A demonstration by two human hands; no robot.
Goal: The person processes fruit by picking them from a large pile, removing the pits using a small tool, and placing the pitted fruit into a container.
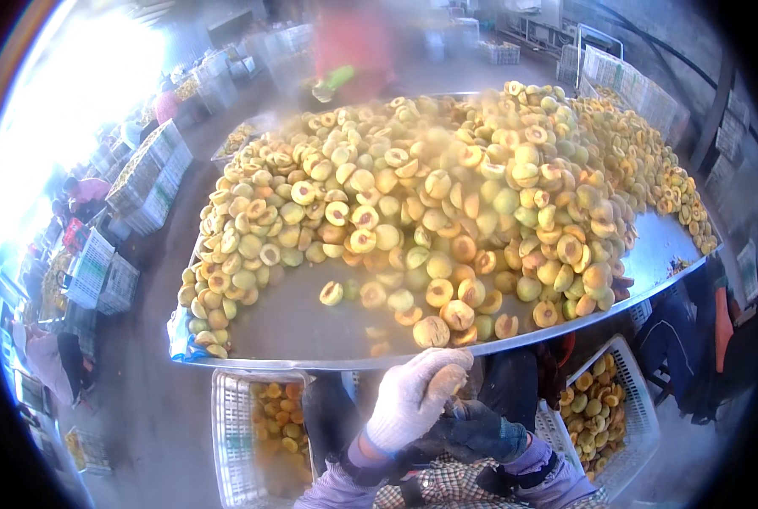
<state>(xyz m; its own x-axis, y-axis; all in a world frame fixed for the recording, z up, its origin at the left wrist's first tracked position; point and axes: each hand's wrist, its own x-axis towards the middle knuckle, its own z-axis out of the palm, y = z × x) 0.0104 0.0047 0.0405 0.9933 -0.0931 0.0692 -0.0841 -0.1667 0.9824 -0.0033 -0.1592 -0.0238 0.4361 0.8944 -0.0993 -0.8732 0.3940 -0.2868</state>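
Note:
My left hand (pixel 413 396), in a white knit glove, is raised at the table's near edge with its fingers curled closed. A brownish patch shows at its fingertips; whether it is fruit or stained glove I cannot tell. Just below and to the right, my right hand (pixel 483 431), in a dark glove, has its fingers bent close to the left hand. What it grips, if anything, is hidden. Beyond my hands, a large heap of halved yellow peaches (pixel 438 187) covers much of the metal table (pixel 286 327). Some halves show reddish hollows.
White plastic crates of peach halves stand below the table, one crate (pixel 231 441) at left and another crate (pixel 646 424) at right. A person in red (pixel 349 42) stands across the table. More stacked crates (pixel 154 182) and people are at left. Someone in dark clothes (pixel 680 339) is close by at right.

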